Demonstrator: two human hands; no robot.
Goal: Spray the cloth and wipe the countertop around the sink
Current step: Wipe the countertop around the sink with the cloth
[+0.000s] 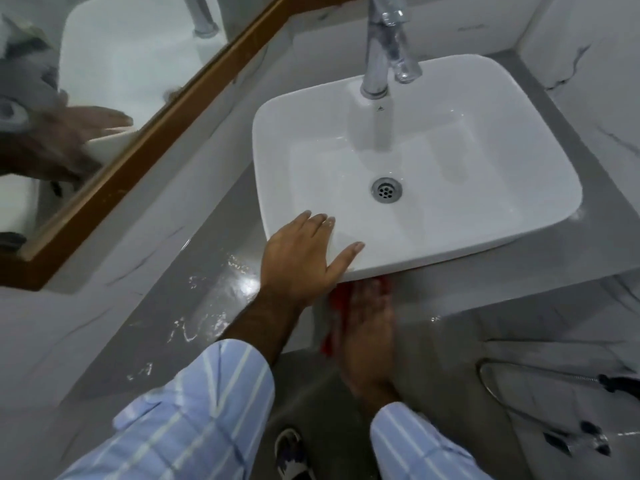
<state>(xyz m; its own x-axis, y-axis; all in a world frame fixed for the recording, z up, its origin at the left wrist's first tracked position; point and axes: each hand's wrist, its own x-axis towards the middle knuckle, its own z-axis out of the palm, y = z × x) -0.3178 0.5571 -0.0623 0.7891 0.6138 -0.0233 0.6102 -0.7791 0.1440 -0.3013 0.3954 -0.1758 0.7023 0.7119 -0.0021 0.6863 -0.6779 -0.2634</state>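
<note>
A white rectangular sink [519, 188] sits on a grey countertop [194, 296]. My left hand [304, 258] lies flat on the sink's near left corner, fingers spread over the rim and holding nothing. My right hand [370, 327] is blurred and presses a red cloth [334, 303] onto the narrow strip of countertop in front of the sink, just under its near edge. Most of the cloth is hidden beneath that hand. Wet streaks shine on the countertop to the left of the sink. No spray bottle is in view.
A chrome tap [381, 50] rises at the back of the sink. A wood-framed mirror [145, 140] leans along the left wall and reflects a hand. Marble-patterned walls close in on the left and right. Below right hangs a metal hose [540, 375]. A shoe [291, 448] shows on the floor.
</note>
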